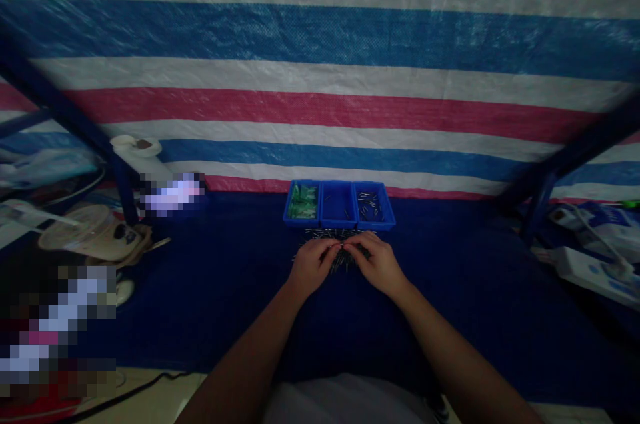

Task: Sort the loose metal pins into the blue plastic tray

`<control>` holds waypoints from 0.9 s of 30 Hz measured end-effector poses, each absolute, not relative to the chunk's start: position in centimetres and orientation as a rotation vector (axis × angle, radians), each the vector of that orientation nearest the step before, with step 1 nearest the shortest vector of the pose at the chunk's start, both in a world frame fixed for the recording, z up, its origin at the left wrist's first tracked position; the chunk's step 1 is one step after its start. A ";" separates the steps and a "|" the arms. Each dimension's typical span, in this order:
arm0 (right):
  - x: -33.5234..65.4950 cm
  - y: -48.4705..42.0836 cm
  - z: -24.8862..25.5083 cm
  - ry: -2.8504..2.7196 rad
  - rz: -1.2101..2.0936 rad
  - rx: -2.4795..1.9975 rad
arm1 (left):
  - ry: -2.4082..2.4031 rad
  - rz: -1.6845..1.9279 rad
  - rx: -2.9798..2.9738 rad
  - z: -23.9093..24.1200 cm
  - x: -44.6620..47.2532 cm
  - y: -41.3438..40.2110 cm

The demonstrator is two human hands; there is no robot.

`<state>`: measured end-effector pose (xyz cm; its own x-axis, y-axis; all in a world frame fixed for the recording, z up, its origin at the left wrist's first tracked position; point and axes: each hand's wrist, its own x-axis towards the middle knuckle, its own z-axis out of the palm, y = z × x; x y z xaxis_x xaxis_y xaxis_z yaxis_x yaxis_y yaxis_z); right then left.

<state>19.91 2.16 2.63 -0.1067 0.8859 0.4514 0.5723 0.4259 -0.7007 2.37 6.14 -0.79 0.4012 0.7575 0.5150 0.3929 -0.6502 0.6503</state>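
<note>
Pinching a small piece point(343, 246) I cannot identify, the left hand point(311, 264) and right hand point(376, 259) nearly meet, in the head view, over thin pins point(342, 261) equally near both, their long axes splayed every way.

Looks to be a wide, flat, dark blue table point(450, 277). Carries, near the middle of the far edge, three blue rectangular plastic trays point(338, 201), set side by side in one row. Bears also, just on the near side of these trays, a loose heap of thin metal pins point(341, 263), partly hidden. Shows, near the far left corner, a white cylinder with round top point(143, 165), too covered at the base for telling the contact.
</note>
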 end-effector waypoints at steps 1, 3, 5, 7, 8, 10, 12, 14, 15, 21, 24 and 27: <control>20.0 2.2 2.7 -1.817 0.440 -1.243 | 0.986 1.148 2.235 -0.8 2.4 6.1; 20.0 2.1 2.7 -1.846 0.431 -1.235 | 0.991 1.147 2.225 -0.8 2.4 6.1; 19.9 2.1 2.7 -1.857 0.427 -1.234 | 0.995 1.140 2.213 -0.8 2.4 6.0; 19.9 2.1 2.5 -1.849 0.431 -1.238 | 0.998 1.132 2.207 -0.7 2.4 5.9; 19.9 2.1 2.4 -1.839 0.437 -1.242 | 0.995 1.132 2.204 -0.7 2.4 5.8; 19.9 2.2 2.3 -1.820 0.453 -1.251 | 0.981 1.147 2.192 -0.7 2.4 5.8; 20.0 2.4 2.1 -1.810 0.466 -1.257 | 0.963 1.160 2.179 -0.8 2.4 5.9; 20.1 2.5 2.0 -1.811 0.473 -1.258 | 0.955 1.163 2.167 -0.8 2.4 6.0; 20.1 2.5 2.0 -1.812 0.474 -1.258 | 0.954 1.162 2.162 -0.8 2.4 6.0; 20.2 2.4 2.0 -1.824 0.465 -1.255 | 0.976 1.129 2.163 -0.6 2.4 6.2; 20.1 2.3 1.9 -1.809 0.434 -1.259 | 1.011 1.079 2.178 -0.4 2.3 6.1; 20.0 2.3 1.7 -1.786 0.398 -1.254 | 1.050 1.039 2.173 -0.1 2.2 6.1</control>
<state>19.98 2.33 1.71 -0.0908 0.8728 0.4796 0.5863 0.4362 -0.6827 2.22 6.09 -0.14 0.4090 0.8125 0.4154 0.4236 -0.5722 0.7022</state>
